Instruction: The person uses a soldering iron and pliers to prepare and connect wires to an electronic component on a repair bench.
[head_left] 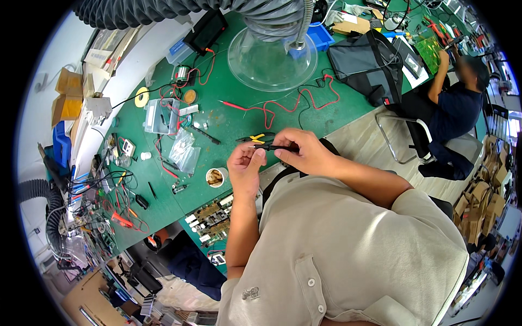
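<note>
Both hands pinch a slim black probe (274,148) with a thin pale tip pointing left, held level over the near edge of the bench. My left hand (246,165) grips it toward the tip, and my right hand (304,152) grips the thicker right end, partly covering it. Just beyond them lie yellow-and-black pliers (253,139). A white cup (216,177) with brown contents stands left of my left hand. A red test probe (232,106) with a looping lead lies farther up the bench.
A clear extraction hood (244,68) hangs above the green bench (206,92). A parts box (156,115), tangled leads and circuit boards (209,220) lie leftward and below. A black bag (361,60) is at the upper right. A co-worker (457,103) sits on a chair (405,138) at right.
</note>
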`<state>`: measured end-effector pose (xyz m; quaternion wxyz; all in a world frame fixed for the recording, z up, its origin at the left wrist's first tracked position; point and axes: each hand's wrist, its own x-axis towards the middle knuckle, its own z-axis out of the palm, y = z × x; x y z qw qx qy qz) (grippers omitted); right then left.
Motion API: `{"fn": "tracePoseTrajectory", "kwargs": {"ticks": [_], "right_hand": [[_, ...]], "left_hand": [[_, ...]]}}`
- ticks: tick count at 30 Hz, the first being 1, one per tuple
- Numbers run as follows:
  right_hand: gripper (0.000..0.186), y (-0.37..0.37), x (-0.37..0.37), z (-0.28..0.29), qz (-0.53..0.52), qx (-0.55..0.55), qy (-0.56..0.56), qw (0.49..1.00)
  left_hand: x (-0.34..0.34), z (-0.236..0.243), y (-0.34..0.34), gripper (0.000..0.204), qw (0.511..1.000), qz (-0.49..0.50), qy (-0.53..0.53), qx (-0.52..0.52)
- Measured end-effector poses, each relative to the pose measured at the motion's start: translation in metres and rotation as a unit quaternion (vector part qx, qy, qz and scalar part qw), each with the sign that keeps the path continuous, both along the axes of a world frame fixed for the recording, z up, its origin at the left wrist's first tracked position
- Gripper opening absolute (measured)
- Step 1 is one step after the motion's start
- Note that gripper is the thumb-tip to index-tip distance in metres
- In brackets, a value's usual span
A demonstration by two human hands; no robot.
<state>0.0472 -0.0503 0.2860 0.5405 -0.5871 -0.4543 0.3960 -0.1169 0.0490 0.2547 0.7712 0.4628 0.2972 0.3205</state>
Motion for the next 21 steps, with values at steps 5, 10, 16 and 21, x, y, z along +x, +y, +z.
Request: {"fn": "tracePoseTrajectory", "kwargs": {"ticks": [5, 10, 16, 21], "right_hand": [[0.012, -0.002, -0.005, -0.010, 0.024, -0.057, 0.107, 0.992], [0.013, -0.005, -0.007, -0.035, 0.041, -0.091, 0.164, 0.981], [0.013, -0.004, -0.006, -0.088, -0.018, -0.153, 0.277, 0.948], [0.014, -0.011, 0.003, -0.132, -0.084, -0.187, 0.371, 0.906]], "left_hand": [[0.000, -0.002, 0.000, 0.010, 1.000, -0.002, -0.007, -0.027], [0.001, -0.015, 0.000, 0.009, 0.994, -0.035, -0.020, -0.106], [-0.008, -0.060, -0.005, 0.027, 0.979, -0.053, 0.025, -0.196], [-0.027, -0.042, -0.007, 0.019, 0.974, -0.083, -0.084, -0.195]]}}
